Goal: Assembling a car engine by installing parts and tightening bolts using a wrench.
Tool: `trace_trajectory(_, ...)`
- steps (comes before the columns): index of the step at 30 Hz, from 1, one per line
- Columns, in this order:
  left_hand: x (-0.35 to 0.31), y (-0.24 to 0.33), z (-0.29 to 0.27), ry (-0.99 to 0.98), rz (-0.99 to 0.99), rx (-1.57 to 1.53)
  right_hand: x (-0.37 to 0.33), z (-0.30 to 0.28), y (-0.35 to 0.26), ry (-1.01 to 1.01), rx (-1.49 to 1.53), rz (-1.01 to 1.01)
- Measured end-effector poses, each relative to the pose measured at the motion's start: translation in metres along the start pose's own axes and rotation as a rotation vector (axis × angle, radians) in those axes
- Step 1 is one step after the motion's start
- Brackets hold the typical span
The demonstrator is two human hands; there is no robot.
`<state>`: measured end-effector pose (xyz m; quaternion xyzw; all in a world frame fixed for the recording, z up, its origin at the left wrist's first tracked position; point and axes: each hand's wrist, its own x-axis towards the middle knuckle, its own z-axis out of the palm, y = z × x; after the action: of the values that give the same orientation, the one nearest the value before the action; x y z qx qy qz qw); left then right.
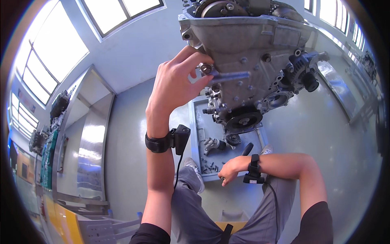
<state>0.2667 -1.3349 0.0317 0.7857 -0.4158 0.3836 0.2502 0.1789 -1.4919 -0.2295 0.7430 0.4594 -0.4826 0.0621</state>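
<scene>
My left hand [174,79] reaches up to the left side of a grey metal engine [248,44]. Its thumb and index finger close around a round, hollow-ended metal fitting [206,68] there; whether the fitting is loose or fixed cannot be made out. Beside the fingertips, a bluish bar shape [233,76] runs along the engine face. Lower down, my right hand [230,170] is curled above the near edge of a tray. A black-handled tool [247,149] sticks out from behind it, its grip apparently in the fingers; the rest is hidden by the hand.
Under the engine sits a blue-grey tray [194,134] holding a metal engine part [213,145], a round pulley [233,140] and several bolts [209,167]. A black crankshaft pulley [243,120] hangs low on the engine. Metal workbenches [91,142] stand left, another [335,87] right.
</scene>
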Motion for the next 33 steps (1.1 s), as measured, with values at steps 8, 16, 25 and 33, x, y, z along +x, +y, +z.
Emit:
trace_trajectory(8, 0.005, -0.002, 0.0, -0.034, -0.036, 0.033, 0.006, -0.002, 0.004, -0.046, 0.053, -0.006)
trace_trajectory(16, 0.004, -0.001, -0.008, -0.066, -0.015, 0.036, 0.0, 0.001, 0.013, -0.025, 0.053, 0.047)
trace_trajectory(25, 0.001, 0.004, -0.006, -0.088, -0.066, 0.083, 0.014, 0.012, 0.023, -0.093, 0.123, 0.115)
trace_trajectory(33, 0.003, 0.005, -0.002, -0.051, -0.085, 0.129, 0.022, 0.018, 0.031, -0.154, 0.139, 0.108)
